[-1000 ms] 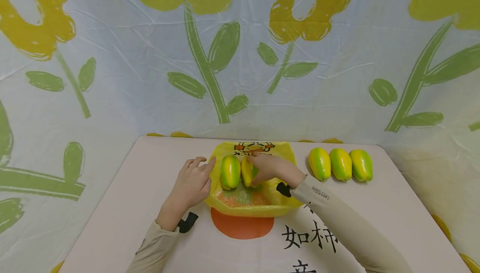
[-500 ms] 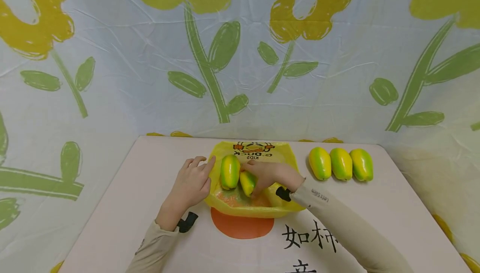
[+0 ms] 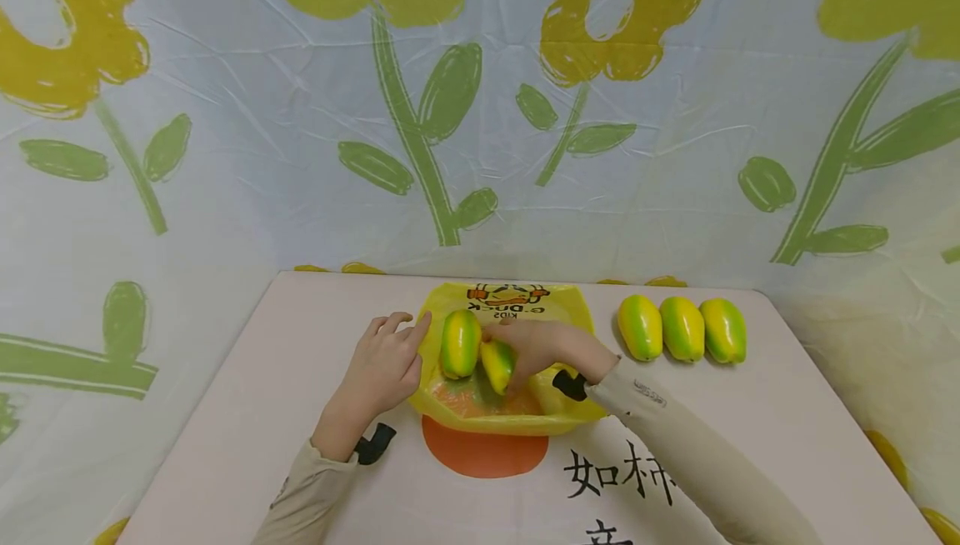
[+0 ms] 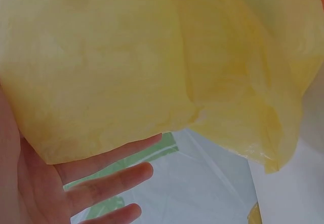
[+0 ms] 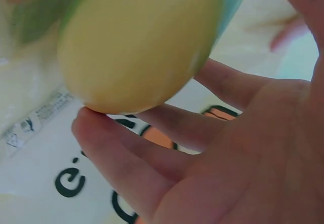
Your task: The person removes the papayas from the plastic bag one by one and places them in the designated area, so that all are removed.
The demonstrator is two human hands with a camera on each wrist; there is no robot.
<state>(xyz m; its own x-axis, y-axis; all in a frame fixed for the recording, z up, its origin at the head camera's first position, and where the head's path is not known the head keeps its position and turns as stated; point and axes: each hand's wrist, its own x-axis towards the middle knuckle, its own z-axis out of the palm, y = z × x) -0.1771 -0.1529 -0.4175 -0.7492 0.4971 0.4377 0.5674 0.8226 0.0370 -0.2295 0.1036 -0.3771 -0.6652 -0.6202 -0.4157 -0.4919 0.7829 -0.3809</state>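
Note:
A yellow plastic bag [image 3: 572, 312] with a duck print lies with its mouth spread wide on the table. One yellow-green papaya [image 3: 461, 343] rests in its left part. Beside it, my right hand [image 3: 536, 351] grips a second papaya [image 3: 498, 366], which leans at a slant. In the right wrist view, the fingers curl around the rounded end of this papaya [image 5: 136, 46]. My left hand [image 3: 382, 366] is at the bag's left edge, index finger touching it. The left wrist view shows straight fingers [image 4: 111, 186], the index partly hidden behind the yellow bag [image 4: 101, 82].
Three more papayas stand in a row to the right: one papaya [image 3: 640, 327], a middle papaya [image 3: 682, 329] and an outer papaya [image 3: 723, 330]. The pale table [image 3: 247, 412] carries an orange print and black characters. A flowered cloth [image 3: 300, 212] hangs behind its back edge.
My right hand has brought its papaya a little nearer to me and tilted it, uncovering more of the duck print. My left hand and the other papayas have stayed in place.

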